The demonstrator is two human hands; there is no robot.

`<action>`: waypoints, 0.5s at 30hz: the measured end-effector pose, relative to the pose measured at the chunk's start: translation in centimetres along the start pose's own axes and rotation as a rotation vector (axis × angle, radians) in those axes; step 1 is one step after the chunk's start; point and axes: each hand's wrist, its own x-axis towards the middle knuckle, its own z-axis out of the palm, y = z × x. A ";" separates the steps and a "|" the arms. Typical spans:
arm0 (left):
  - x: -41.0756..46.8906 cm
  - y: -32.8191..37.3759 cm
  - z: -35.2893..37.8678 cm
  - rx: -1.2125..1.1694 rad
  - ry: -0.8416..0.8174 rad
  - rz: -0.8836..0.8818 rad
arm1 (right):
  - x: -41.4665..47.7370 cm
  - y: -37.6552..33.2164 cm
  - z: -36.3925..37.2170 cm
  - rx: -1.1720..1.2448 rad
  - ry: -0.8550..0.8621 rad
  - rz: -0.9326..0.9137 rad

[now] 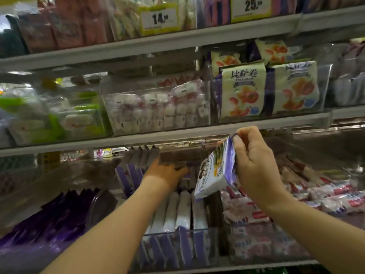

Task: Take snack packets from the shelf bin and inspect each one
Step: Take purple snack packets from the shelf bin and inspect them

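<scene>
left hand [166, 172] reaches into bin [214, 246], fingers [180, 169] among upright packets [183, 210]; grip cannot be told in shadow. right hand [254, 165] pinches top corner of held packet [214, 175], hanging tilted above bin, just beside left hand.

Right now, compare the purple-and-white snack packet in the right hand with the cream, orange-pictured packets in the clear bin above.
The purple-and-white snack packet hangs tilted, pinched by the right hand; the cream packets stand upright in their clear bin. The held packet has purple sides; the cream packets show orange food. Both carry Chinese print.
</scene>
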 end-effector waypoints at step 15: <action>-0.3 0.2 0.4 0.055 -0.172 -0.034 | 0.0 0.6 1.2 0.015 -0.074 0.036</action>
